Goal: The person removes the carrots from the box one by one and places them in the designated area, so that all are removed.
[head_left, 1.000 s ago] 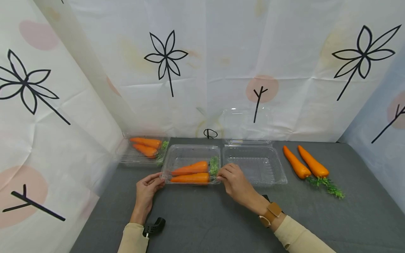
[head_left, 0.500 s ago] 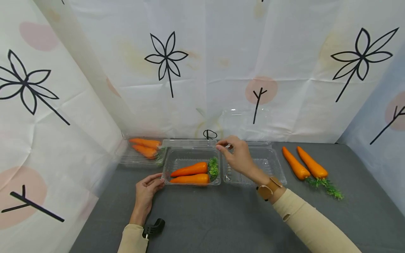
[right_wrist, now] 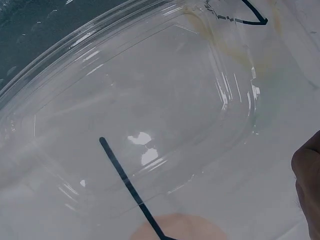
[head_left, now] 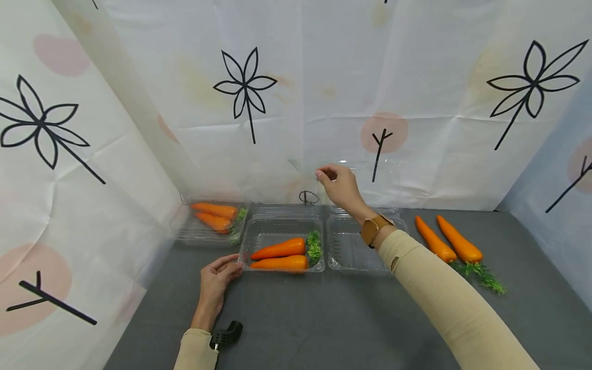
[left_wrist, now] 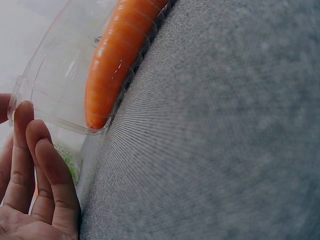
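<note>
The middle clear plastic clamshell container (head_left: 273, 231) holds two orange carrots (head_left: 279, 248) lying side by side, with green tops (head_left: 314, 246) at its right end. At its front left corner my left hand (head_left: 215, 282) pinches the rim between thumb and fingertips. The left wrist view shows this grip and one carrot (left_wrist: 117, 60) through the clear wall. Higher up, before the backdrop, my right hand (head_left: 341, 187) pinches the edge of this container's raised lid, which is faint against the white cloth. The right wrist view catches only part of that hand (right_wrist: 307, 180) at its edge.
To the right stands another clamshell container (head_left: 353, 246), its lid (right_wrist: 140, 100) upright against the backdrop. A container with carrots (head_left: 215, 223) is at the back left. Two more carrots (head_left: 458, 240) with leafy tops lie on the grey table (head_left: 296, 318) at right.
My right hand has risen from the middle container's front right corner towards the backdrop, swinging its lid up and back. My left hand has stayed at the front left corner.
</note>
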A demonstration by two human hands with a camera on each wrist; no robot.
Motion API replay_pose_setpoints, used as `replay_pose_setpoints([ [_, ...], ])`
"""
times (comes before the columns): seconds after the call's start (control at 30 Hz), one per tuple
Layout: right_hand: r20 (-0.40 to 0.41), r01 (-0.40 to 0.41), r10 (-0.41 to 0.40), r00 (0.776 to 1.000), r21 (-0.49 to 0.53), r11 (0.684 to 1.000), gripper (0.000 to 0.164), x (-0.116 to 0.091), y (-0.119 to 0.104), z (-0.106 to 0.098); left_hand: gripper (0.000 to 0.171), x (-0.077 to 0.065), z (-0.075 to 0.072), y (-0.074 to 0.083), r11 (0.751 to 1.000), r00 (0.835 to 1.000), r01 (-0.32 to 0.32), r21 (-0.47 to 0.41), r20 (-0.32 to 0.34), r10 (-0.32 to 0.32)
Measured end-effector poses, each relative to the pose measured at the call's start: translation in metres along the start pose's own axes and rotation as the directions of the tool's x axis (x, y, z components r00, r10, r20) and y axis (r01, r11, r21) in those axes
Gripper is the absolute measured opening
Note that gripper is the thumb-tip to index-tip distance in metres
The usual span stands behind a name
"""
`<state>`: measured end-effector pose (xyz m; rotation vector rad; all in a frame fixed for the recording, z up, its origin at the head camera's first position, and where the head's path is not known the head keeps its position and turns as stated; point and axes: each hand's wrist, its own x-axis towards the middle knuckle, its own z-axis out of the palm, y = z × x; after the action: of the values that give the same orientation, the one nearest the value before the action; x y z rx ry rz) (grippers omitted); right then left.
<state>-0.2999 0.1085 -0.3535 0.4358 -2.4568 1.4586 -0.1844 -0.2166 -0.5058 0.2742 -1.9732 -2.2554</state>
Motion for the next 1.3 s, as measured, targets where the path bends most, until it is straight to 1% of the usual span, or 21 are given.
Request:
replay_pose_setpoints([
  [0.1,0.004,-0.023,0.023,1.000,-0.008,1.000,0.030,0.009,0.002,0.002,0.034,0.000,0.001,0.000,1.000,1.000,0.002,-0.005,0.001,-0.002],
  [0.23,0.032,-0.081,0.081,0.996,-0.013,0.997,0.037,0.017,0.004,0.002,0.034,0.000,0.002,0.000,1.000,1.000,0.010,-0.016,0.008,-0.010],
  [0.4,0.100,-0.149,0.148,0.984,-0.001,0.989,0.047,0.020,0.010,0.000,0.035,-0.001,0.001,0.000,1.000,1.000,0.008,-0.012,0.017,-0.008],
  [0.63,0.174,-0.194,0.189,0.967,0.016,0.981,0.058,0.021,0.020,0.000,0.035,-0.001,0.001,0.000,1.000,1.000,0.000,-0.014,0.022,0.000],
  [0.8,0.193,-0.206,0.201,0.960,0.004,0.979,0.061,0.019,0.020,-0.001,0.035,0.000,0.001,0.000,1.000,1.000,0.003,-0.014,0.018,-0.002],
  [1.07,0.182,-0.211,0.205,0.962,0.013,0.977,0.060,0.012,0.019,-0.002,0.035,0.000,0.000,-0.001,1.000,1.000,0.003,-0.024,0.016,-0.003],
  [1.2,0.176,-0.188,0.176,0.968,0.049,0.981,0.059,0.006,0.018,-0.002,0.036,0.000,-0.001,0.000,1.000,1.000,0.005,-0.022,0.017,-0.004],
  [1.3,0.175,-0.148,0.131,0.976,0.087,0.985,0.055,-0.003,0.015,0.000,0.036,-0.001,-0.001,0.001,1.000,1.000,0.007,-0.019,0.022,-0.007],
])
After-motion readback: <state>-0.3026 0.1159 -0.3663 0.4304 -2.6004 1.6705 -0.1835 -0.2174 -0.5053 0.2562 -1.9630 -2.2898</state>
